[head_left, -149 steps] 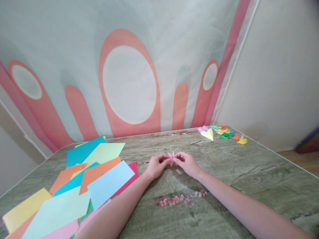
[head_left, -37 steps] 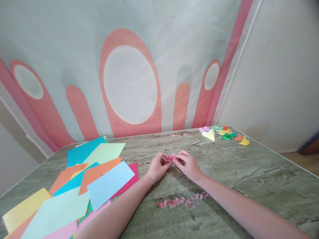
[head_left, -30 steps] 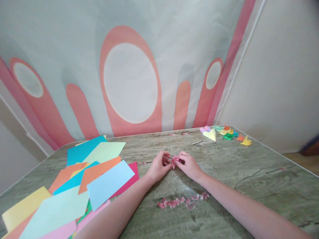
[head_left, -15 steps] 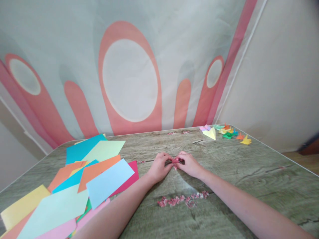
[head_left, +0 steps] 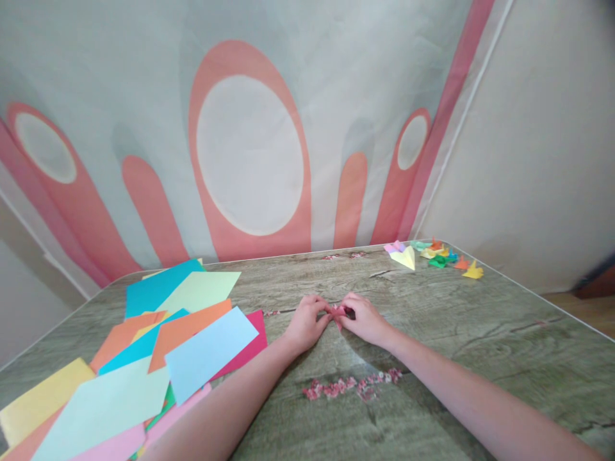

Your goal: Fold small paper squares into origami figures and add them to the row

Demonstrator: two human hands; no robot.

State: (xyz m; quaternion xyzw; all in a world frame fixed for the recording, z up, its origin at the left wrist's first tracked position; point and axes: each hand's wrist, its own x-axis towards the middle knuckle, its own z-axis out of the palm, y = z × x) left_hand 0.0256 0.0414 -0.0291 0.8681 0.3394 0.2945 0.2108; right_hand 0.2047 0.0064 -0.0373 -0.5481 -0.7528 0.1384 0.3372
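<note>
Both hands meet near the middle of the wood-grain table (head_left: 442,333), pinched on 1 small pink folded paper (head_left: 338,311). The left hand (head_left: 309,323) has its thumb and fingertips closed on the left end of it; the right hand (head_left: 364,319) grips the right end in the same way. The piece sits between the 2 hands, partly hidden by the fingers; whether it touches the tabletop, I cannot tell.

On the near side of the hands, a strip of pink blossoms (head_left: 350,386) runs across the table surface. To the left, loose coloured sheets overlap in a spread: a pale blue sheet (head_left: 211,352) lies partly over a crimson sheet (head_left: 254,339), with a teal sheet (head_left: 156,289) at the far end. At the far right, a yellow-and-white folded paper (head_left: 402,257) lies beside a cluster of small folded figures (head_left: 438,261) in several colours.
</note>
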